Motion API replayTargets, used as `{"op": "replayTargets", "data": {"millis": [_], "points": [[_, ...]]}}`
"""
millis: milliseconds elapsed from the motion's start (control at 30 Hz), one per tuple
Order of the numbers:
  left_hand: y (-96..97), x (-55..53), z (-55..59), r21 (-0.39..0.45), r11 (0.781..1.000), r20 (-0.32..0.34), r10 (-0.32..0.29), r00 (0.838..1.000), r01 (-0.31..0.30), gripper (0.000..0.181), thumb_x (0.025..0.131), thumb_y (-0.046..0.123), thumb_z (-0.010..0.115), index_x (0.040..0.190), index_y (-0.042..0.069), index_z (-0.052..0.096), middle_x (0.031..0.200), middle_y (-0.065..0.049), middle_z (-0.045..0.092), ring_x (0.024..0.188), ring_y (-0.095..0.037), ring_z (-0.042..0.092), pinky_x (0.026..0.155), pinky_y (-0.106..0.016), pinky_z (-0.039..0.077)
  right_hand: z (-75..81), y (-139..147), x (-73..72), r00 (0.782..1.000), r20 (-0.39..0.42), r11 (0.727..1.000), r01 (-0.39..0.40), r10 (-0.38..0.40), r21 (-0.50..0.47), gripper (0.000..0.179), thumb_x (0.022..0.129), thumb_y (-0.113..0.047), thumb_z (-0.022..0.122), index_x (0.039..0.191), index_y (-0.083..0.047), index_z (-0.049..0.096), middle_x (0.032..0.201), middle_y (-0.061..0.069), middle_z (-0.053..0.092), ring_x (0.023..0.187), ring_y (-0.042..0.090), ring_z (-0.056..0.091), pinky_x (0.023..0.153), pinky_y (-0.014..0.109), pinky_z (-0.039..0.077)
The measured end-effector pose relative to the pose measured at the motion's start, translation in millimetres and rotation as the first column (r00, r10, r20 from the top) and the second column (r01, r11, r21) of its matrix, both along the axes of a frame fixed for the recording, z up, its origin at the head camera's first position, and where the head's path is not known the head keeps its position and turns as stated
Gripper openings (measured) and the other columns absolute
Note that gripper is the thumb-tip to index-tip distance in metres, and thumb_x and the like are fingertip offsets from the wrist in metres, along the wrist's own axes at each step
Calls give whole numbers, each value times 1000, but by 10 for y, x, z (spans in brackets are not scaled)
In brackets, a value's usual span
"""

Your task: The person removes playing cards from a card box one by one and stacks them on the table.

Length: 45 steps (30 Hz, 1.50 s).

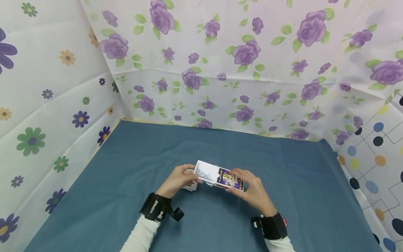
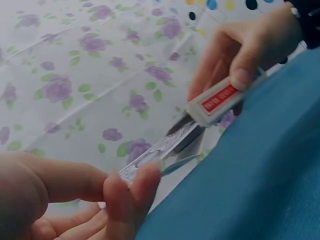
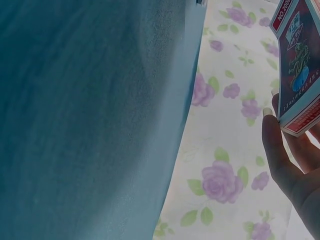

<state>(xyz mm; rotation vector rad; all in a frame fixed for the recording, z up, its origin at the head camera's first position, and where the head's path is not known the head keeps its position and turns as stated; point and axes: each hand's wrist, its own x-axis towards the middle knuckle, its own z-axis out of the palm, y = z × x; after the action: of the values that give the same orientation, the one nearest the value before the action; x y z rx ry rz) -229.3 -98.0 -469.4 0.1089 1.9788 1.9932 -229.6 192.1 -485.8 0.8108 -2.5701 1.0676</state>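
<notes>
In the head view, my left hand pinches the outer end of some white-backed playing cards with a grey pattern. Their other end sits inside a card box with a purple and gold printed face. Around that box the fingers and thumb of my right hand are curled. A red label shows on the box's narrow side in the left wrist view, and an open flap hangs near its mouth. Below my left hand lies a white card stack, partly hidden by the hand.
A blue cloth covers the table. Behind it rises a sheet with purple roses. Flowered sheeting stands at the left, and a dotted sheet at the right.
</notes>
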Motion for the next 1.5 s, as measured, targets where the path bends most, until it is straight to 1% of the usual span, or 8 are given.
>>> {"op": "replayTargets", "data": {"millis": [133, 400, 700, 867, 1033, 1167, 1300, 1500], "points": [[-37, 4, -9, 25, 997, 4, 76, 997, -76, 43, 93, 8, 61, 130, -10, 49, 76, 4, 71, 75, -7, 68, 70, -22, 51, -7, -1, -6, 1000, -5, 1000, -2, 2, -2, 55, 73, -36, 84, 124, -23, 67, 123, 0, 66, 117, 21, 60, 90, 46, 51], [-77, -20, -21, 14, 969, -4, 248, 969, -248, 32, 94, 13, 62, 120, -6, 62, 76, 6, 67, 70, -7, 61, 66, -22, 50, -16, -10, 0, 1000, -14, 1000, 3, -3, 4, 55, 74, -34, 84, 124, -21, 67, 123, 1, 66, 117, 22, 61, 92, 46, 51], [-195, -98, -69, -37, 938, -13, 345, 939, -345, 31, 90, 17, 69, 111, -5, 65, 69, 8, 63, 65, -9, 55, 62, -24, 44, -27, -9, -3, 1000, 4, 1000, 10, -10, 18, 54, 75, -36, 83, 125, -23, 66, 123, 1, 66, 117, 22, 60, 91, 46, 51], [-271, -162, -179, -144, 909, -27, 392, 920, -392, 32, 88, 18, 71, 112, -3, 67, 74, 3, 63, 66, -12, 53, 63, -27, 44, -30, -10, -1, 999, 31, 1000, 11, -11, 18, 54, 76, -37, 82, 125, -23, 66, 124, -1, 65, 118, 21, 60, 91, 46, 51], [-338, -241, -276, -259, 877, -40, 408, 912, -404, 31, 85, 20, 75, 106, -2, 69, 76, -2, 66, 68, -17, 56, 65, -31, 46, -46, -10, 2, 998, 54, 1000, 10, -11, 20, 54, 77, -41, 80, 126, -25, 65, 125, -2, 65, 118, 20, 60, 92, 46, 50], [-354, -324, -302, -318, 867, -45, 392, 919, -385, 29, 81, 17, 78, 100, -2, 68, 67, -3, 62, 61, -17, 55, 61, -30, 44, -60, -4, -4, 997, 79, 1000, 10, -11, 22, 54, 78, -44, 78, 127, -26, 64, 125, -2, 65, 118, 20, 60, 93, 47, 50], [-349, -384, -341, -384, 848, -82, 362, 929, -365, 28, 80, 17, 80, 97, 0, 66, 72, -8, 66, 60, -17, 56, 58, -29, 44, -69, 3, -4, 996, 88, 1000, 13, -15, 22, 54, 78, -44, 77, 128, -27, 63, 126, -2, 65, 120, 22, 59, 94, 47, 49], [-271, -395, -380, -516, 759, -242, 315, 918, -397, 25, 79, 19, 80, 92, 2, 69, 78, -12, 69, 62, -17, 59, 58, -29, 45, -71, 16, -14, 996, 89, 1000, 15, -17, 23, 55, 79, -44, 77, 128, -26, 63, 126, -2, 64, 120, 23, 59, 95, 46, 49]]}}
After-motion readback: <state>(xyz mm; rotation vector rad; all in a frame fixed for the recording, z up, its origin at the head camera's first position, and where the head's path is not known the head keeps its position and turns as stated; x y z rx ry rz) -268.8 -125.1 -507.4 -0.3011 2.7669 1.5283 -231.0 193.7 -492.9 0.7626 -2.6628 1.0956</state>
